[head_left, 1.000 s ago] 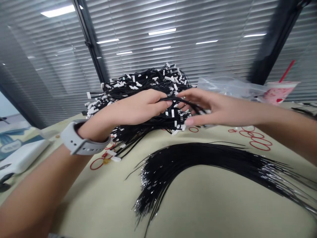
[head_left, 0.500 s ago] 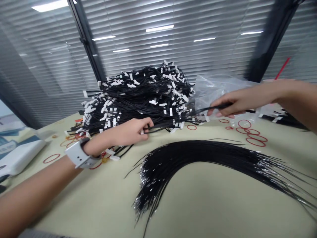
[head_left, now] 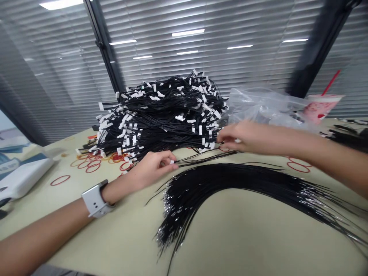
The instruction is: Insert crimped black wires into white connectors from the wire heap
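Blinds behind; L hand & R hand grip thin wires, not yet released. White-tipped pile stacked, bare-ended bundle untouched.

White light strips glare across the blinds; the view's edges look stretched.

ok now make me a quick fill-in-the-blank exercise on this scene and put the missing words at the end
1. The watch is on the person's ____ wrist.
2. The thin wires running from the left hand toward the right hand are coloured ____.
3. The straw standing in the patterned cup is coloured ____.
4. From the wearer's viewpoint, the clear plastic bag lies to the ____ of the cable heap.

Missing words: left; black; red; right.
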`<state>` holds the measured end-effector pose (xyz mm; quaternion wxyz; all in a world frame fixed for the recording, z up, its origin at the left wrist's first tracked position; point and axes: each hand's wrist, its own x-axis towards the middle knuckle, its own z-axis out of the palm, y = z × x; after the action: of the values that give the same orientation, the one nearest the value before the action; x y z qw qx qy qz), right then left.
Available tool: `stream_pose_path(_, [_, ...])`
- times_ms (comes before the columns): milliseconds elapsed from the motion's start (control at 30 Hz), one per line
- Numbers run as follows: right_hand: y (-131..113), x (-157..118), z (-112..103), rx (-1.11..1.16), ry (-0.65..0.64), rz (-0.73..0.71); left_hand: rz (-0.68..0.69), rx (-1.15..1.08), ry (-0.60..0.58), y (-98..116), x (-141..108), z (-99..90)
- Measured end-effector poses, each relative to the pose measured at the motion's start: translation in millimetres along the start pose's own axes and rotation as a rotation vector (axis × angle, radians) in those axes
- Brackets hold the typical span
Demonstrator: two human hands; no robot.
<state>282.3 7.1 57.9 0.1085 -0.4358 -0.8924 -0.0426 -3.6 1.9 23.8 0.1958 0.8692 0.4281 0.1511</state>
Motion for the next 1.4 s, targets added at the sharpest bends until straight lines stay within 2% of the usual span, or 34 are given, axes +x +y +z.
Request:
stream_pose_path(67, [-44.7, 2.0, 9.8, 0.186, -0.134, -0.225, -0.010, -0.023, 0.001, 0.4, -0.8, 2.9])
stream_pose_path(167, [-87.6, 0.4, 30.3, 0.160, -0.108, -0.480, -0.010, -0.084, -0.013, 1.6, -2.4, 4.8])
stream_pose_path(233, [-96.6, -2.9, 43.5, 0.089, -0.030, -0.505, -0.001, -0.125, -0.020, 2.8, -3.8, 5.2])
stream_pose_path(333, [-92.8, -6.8, 53.7, 0.076, 0.021, -0.461, 0.026, -0.153, -0.036, 4.8, -5.6, 6.1])
stream_pose_path(467, [-84.0, -3.9, 50.1, 0.192, -0.009, -0.399, 0.031, -0.210, -0.053, 7.9, -6.3, 8.4])
stream_pose_path(567, [-81.1, 1.9, 47.0, 0.376, -0.006, -0.239, -0.021, -0.303, -0.043, 10.0, -5.4, 10.5])
stream_pose_path(667, [-79.5, 6.2, 50.8, 0.508, 0.057, -0.025, -0.105, -0.396, -0.035, 10.2, -3.7, 12.4])
stream_pose_path(767, [-79.4, 7.5, 58.2, 0.578, 0.093, 0.094, -0.136, -0.511, -0.060, 7.9, -2.0, 14.8])
stream_pose_path(933, [-83.0, 5.2, 64.0, 0.646, 0.117, 0.131, -0.175, -0.631, -0.063, 4.5, -1.6, 17.8])
stream_pose_path(1067, [-84.1, 4.0, 63.4, 0.599, 0.143, 0.159, -0.206, -0.689, -0.084, 5.1, -2.6, 17.5])
stream_pose_path(1400, [-82.4, 2.9, 71.7, 0.703, 0.199, 0.232, -0.144, -0.737, -0.124, 4.4, -3.6, 18.1])
